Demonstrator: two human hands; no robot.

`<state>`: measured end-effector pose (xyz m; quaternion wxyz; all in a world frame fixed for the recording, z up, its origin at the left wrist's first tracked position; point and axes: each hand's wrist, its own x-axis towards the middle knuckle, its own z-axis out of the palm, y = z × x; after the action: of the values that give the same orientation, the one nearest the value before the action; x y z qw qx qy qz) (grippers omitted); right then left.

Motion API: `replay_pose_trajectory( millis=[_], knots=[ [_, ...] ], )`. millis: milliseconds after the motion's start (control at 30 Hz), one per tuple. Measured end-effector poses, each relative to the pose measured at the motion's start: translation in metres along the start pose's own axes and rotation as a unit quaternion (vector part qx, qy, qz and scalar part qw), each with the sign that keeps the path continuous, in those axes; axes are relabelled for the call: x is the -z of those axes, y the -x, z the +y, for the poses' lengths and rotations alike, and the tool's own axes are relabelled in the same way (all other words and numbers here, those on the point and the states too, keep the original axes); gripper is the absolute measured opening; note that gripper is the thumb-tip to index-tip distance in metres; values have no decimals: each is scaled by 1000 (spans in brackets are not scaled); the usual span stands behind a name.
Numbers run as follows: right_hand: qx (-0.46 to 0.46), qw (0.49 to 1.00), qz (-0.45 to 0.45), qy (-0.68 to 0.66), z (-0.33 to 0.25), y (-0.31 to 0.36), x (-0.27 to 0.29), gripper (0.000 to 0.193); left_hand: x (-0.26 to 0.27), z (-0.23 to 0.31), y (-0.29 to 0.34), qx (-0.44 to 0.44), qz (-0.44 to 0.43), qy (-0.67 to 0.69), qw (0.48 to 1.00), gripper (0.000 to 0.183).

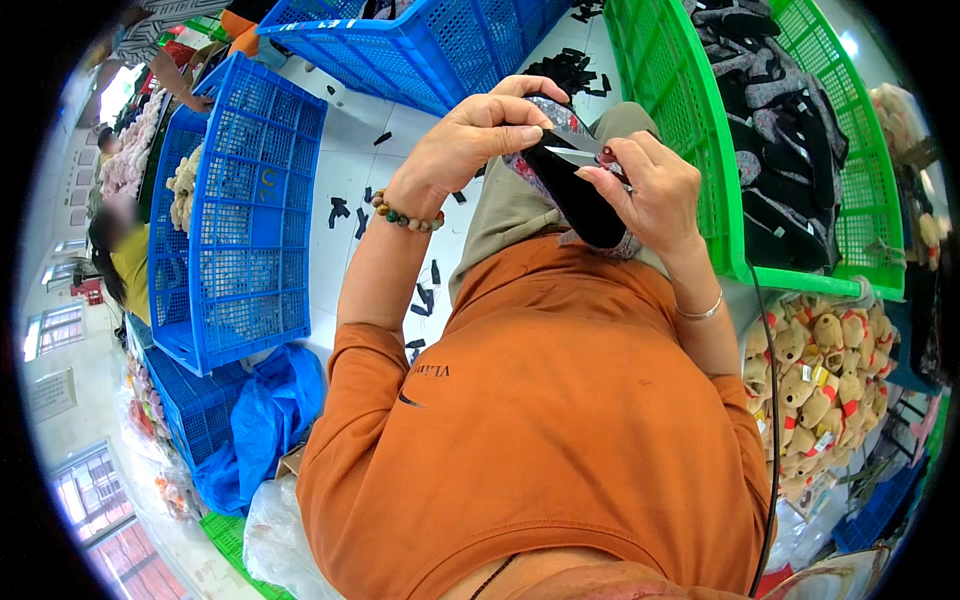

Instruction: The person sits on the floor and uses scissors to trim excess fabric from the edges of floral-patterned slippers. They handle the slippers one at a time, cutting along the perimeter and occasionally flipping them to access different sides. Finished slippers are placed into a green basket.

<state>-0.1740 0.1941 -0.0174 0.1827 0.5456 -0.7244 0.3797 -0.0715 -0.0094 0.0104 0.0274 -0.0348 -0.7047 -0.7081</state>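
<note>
My left hand (487, 128) pinches the upper end of a long black fabric piece (590, 208) between thumb and fingers. Grey-and-red patterned cloth runs along the edges of this piece, which lies over my lap. In my right hand (650, 185) is a small pair of scissors (572, 152), gripped with the fingers curled around the handles. The silvery blades point left across the black fabric, close to my left thumb. Most of the handles are hidden by my fingers. Both hands are close together above my knees.
A green crate (680, 130) at the right holds many similar black and patterned pieces. Blue crates (262, 220) stand left and ahead (430, 55). Black scraps (425, 298) litter the pale floor. Tan plush toys (815, 370) are heaped at right. A person in yellow (132, 270) sits far left.
</note>
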Motion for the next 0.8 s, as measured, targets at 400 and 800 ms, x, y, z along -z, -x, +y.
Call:
replay_pose_trajectory(
  millis=[400, 800],
  knots=[
    [-59, 998, -8, 26, -9, -6, 7, 31, -5, 3, -1, 0, 7, -16, 1000, 14],
    [-290, 879, -55, -374, 6, 8, -28, 18, 9, -14, -2, 16, 33, 18, 999, 14]
  ],
)
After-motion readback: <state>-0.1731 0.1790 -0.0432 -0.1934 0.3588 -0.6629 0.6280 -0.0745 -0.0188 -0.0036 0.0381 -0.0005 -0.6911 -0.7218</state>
